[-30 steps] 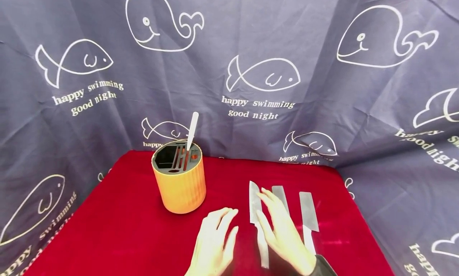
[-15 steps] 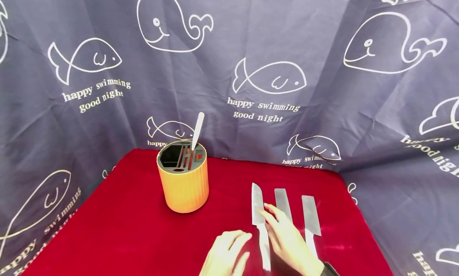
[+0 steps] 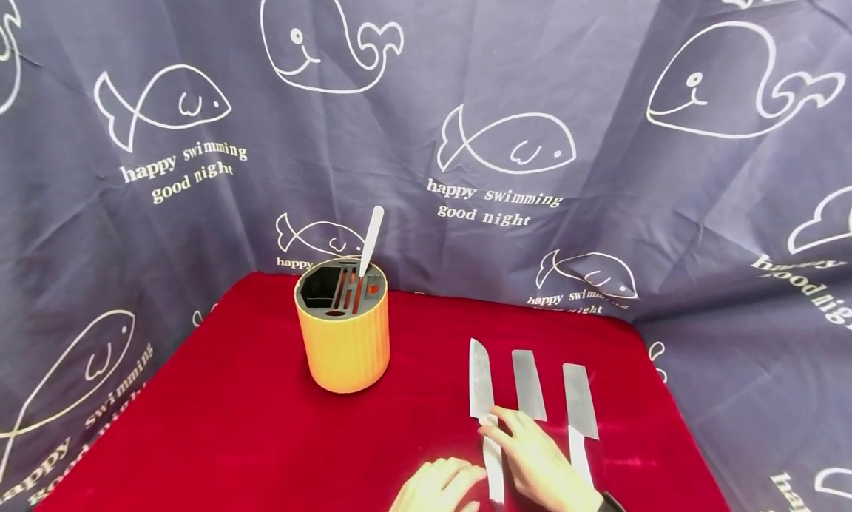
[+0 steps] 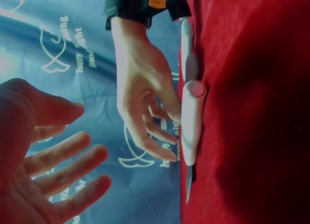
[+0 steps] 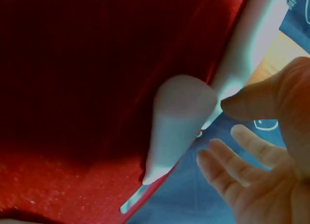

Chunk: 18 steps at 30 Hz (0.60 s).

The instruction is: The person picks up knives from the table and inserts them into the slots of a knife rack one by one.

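Note:
Three white-handled knives lie on the red cloth, blades pointing away. My right hand (image 3: 542,464) hovers at the handle of the leftmost knife (image 3: 481,382), fingers loosely bent and not wrapped round it; whether a fingertip touches it I cannot tell. That hand covers the handle of the middle knife (image 3: 529,386). To its right is the third knife (image 3: 581,401), broad-bladed. My left hand (image 3: 435,488) is just left of the leftmost handle, holding nothing; the left wrist view shows its fingers (image 4: 72,178) spread. In the right wrist view, the thumb (image 5: 252,100) is near two white handles (image 5: 181,122).
An orange round knife block (image 3: 346,353) with a dark slotted top stands at the back left. A white handle (image 3: 372,242) sticks up from one slot. A grey-blue curtain (image 3: 413,149) with whale and fish drawings hangs behind the red cloth (image 3: 266,423).
My right hand has drawn back from the leftmost knife's blade toward its handle. The left hand has moved right and nearer to me. The head view has shifted slightly.

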### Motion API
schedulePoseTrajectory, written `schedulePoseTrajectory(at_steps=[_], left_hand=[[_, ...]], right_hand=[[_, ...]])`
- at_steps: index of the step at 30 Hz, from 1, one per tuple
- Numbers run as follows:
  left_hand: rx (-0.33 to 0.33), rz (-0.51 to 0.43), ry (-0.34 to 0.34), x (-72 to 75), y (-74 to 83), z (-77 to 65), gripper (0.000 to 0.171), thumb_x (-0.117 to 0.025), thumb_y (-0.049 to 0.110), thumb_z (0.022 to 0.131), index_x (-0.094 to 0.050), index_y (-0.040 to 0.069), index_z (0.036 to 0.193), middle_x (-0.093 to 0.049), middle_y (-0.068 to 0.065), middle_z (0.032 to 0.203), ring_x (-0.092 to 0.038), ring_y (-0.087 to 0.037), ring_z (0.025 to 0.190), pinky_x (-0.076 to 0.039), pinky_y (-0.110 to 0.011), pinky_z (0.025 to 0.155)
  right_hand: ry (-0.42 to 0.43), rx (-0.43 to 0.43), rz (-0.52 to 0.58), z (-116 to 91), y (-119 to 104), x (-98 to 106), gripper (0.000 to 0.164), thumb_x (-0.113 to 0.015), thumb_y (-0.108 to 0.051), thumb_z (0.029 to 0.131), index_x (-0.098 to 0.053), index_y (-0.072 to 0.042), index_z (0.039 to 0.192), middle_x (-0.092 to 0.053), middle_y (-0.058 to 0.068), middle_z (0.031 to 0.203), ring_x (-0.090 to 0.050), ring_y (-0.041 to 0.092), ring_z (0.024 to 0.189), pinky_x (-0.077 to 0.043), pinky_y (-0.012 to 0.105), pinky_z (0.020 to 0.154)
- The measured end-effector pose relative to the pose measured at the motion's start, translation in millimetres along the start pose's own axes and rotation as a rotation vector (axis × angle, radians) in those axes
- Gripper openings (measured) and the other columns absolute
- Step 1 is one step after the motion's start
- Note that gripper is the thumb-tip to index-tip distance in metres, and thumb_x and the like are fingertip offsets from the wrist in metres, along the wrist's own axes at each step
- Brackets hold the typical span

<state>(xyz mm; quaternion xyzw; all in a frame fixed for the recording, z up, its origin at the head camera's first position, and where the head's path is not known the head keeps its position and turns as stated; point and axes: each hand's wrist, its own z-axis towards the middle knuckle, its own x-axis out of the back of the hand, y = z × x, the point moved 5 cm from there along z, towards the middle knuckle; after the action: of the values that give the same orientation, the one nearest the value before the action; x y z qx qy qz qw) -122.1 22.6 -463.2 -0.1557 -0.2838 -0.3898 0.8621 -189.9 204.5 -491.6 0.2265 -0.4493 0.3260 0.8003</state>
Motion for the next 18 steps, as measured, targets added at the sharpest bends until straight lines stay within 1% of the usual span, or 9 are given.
schedulePoseTrajectory(at_steps=[2,4,5,6,8,10,13,16,18], left_hand=[[-0.034,0.011,-0.003,-3.7,3.4,-0.5,0.018,-0.065,0.037,0.098,-0.069,0.024,0.108,-0.066,0.013,0.096,-0.061,-0.003,0.085,-0.050,-0.014,0.076],[-0.055,0.015,-0.002,-7.0,6.8,-1.5,0.023,-0.076,0.036,0.087,-0.069,0.024,0.106,-0.065,0.014,0.093,-0.060,-0.001,0.083,-0.049,-0.012,0.074],[-0.061,0.010,0.003,-8.1,8.6,-1.8,0.028,-0.081,0.035,0.081,-0.069,0.024,0.104,-0.065,0.014,0.092,-0.060,-0.001,0.082,-0.049,-0.011,0.074],[-0.068,0.010,0.007,-9.0,10.4,-2.1,0.028,-0.081,0.035,0.079,-0.070,0.025,0.103,-0.065,0.014,0.091,-0.060,0.000,0.081,-0.049,-0.011,0.073],[-0.072,0.002,0.026,-11.1,13.8,-3.5,0.018,-0.076,0.035,0.085,-0.070,0.025,0.099,-0.064,0.015,0.088,-0.058,0.001,0.078,-0.048,-0.009,0.073],[-0.074,-0.001,0.055,-13.2,16.4,-5.3,0.008,-0.065,0.033,0.096,-0.070,0.026,0.096,-0.063,0.017,0.085,-0.056,0.002,0.075,-0.048,-0.008,0.073],[-0.085,-0.004,0.103,-17.1,19.5,-8.8,0.025,-0.050,0.032,0.106,-0.071,0.027,0.093,-0.062,0.018,0.083,-0.053,0.003,0.072,-0.047,-0.007,0.073],[-0.080,-0.046,0.093,-22.3,20.5,-13.8,0.024,-0.049,0.031,0.105,-0.071,0.029,0.096,-0.062,0.020,0.085,-0.052,0.005,0.075,-0.044,-0.006,0.073],[-0.070,-0.085,0.078,-24.7,21.1,-17.0,0.018,-0.054,0.031,0.102,-0.072,0.029,0.099,-0.063,0.021,0.087,-0.052,0.007,0.077,-0.042,-0.005,0.074]], right_hand=[[-0.004,0.022,-0.014,-1,-1,-1,0.045,-0.028,-0.023,0.103,-0.071,-0.022,0.114,-0.065,0.008,0.123,-0.063,0.022,0.110,-0.059,0.035,0.088],[-0.008,0.042,-0.024,-1,-1,-2,0.045,-0.027,-0.019,0.101,-0.072,-0.023,0.110,-0.066,0.006,0.121,-0.062,0.020,0.107,-0.057,0.034,0.087],[-0.013,0.050,-0.028,-1,-2,-3,0.044,-0.029,-0.015,0.099,-0.071,-0.023,0.109,-0.066,0.005,0.119,-0.061,0.020,0.105,-0.056,0.033,0.087],[-0.018,0.058,-0.031,-1,-2,-4,0.040,-0.036,-0.009,0.095,-0.071,-0.023,0.108,-0.065,0.005,0.118,-0.060,0.020,0.104,-0.056,0.034,0.087],[-0.037,0.067,-0.045,-1,-3,-6,0.037,-0.052,-0.002,0.084,-0.070,-0.023,0.109,-0.065,0.004,0.117,-0.060,0.020,0.104,-0.055,0.034,0.086],[-0.066,0.070,-0.071,-1,-4,-9,0.044,-0.066,0.000,0.072,-0.069,-0.023,0.110,-0.065,0.003,0.117,-0.060,0.019,0.104,-0.055,0.034,0.086],[-0.105,0.086,-0.146,-1,-6,-13,0.052,-0.079,-0.003,0.063,-0.067,-0.023,0.110,-0.066,0.005,0.120,-0.062,0.021,0.106,-0.058,0.037,0.085],[-0.116,0.134,-0.226,1,-9,-16,0.049,-0.081,-0.005,0.063,-0.066,-0.021,0.107,-0.067,0.006,0.121,-0.062,0.024,0.105,-0.059,0.040,0.081],[-0.101,0.178,-0.254,2,-12,-16,0.037,-0.070,-0.004,0.072,-0.065,-0.020,0.105,-0.067,0.006,0.119,-0.061,0.025,0.103,-0.058,0.039,0.077]])
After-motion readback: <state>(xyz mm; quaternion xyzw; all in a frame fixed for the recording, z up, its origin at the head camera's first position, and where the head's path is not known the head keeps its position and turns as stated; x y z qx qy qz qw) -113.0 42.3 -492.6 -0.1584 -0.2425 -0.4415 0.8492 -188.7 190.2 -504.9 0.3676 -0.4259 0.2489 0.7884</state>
